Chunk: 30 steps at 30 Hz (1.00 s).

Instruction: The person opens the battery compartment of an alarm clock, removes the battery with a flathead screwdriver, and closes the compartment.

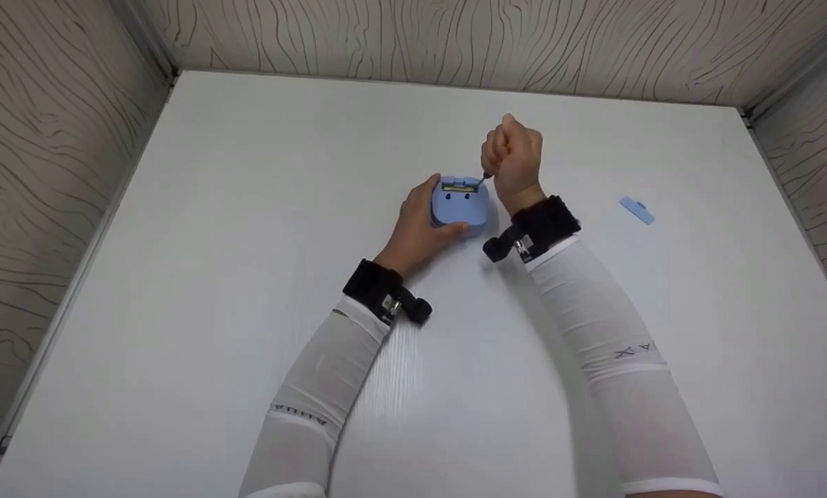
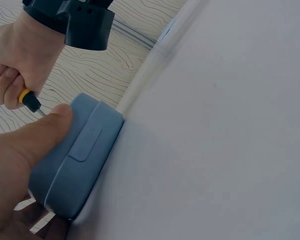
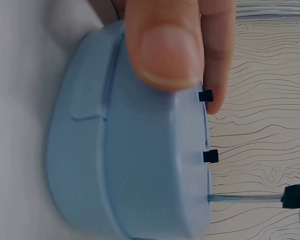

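White sleeves [image 1: 614, 332] of thin stretchy cloth come nearest in the head view, ending in black wristbands [image 1: 545, 225]. On a smooth white desk [image 1: 282, 173], the left hand [image 1: 417, 228] curls its fingers around a rounded, matte light-blue case [image 1: 460, 214]. Its upper face has a slot and two black pegs [image 1: 448, 196]. The right hand [image 1: 517, 155] grips a screwdriver [image 1: 484, 180], the tip at the slot's right end. Well to the right lies a flat blue strip [image 1: 637, 209]; wood-grain panels [image 1: 455, 41] stand behind.

Left wrist view: the thumb presses the case's smooth, seamed side; the screwdriver's yellow-and-black handle shows below the right fist.

Right wrist view: the left thumb covers part of the case, and the slim metal shaft meets its pegged face.
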Available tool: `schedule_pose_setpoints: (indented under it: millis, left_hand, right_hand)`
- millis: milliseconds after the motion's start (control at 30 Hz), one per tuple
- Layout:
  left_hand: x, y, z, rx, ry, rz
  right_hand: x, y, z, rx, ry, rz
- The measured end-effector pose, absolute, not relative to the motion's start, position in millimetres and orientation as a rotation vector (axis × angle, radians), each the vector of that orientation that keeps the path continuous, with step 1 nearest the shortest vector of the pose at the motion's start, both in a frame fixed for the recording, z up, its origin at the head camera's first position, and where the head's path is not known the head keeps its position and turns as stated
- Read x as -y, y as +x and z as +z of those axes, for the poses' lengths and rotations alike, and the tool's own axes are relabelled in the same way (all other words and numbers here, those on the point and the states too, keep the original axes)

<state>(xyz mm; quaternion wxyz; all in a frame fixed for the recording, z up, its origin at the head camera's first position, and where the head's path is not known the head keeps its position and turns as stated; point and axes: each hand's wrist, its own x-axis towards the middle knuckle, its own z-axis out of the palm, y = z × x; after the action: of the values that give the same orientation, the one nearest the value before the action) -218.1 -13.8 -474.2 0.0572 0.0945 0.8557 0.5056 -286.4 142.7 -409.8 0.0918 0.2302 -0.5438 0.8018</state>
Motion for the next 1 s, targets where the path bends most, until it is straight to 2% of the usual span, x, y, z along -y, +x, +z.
schedule_pose_setpoints:
  millis: [367, 1000]
  left_hand:
    - [14.5, -218.2, -476.6, -2.580, 0.279, 1.577]
    - [14.5, -218.0, -475.4, -2.598, 0.308, 1.539]
  right_hand:
    - [-141.2, -293.0, -409.6, 1.754, 0.787, 2.404]
    - [-146.3, -296.4, -411.2, 1.565, 0.632, 2.520]
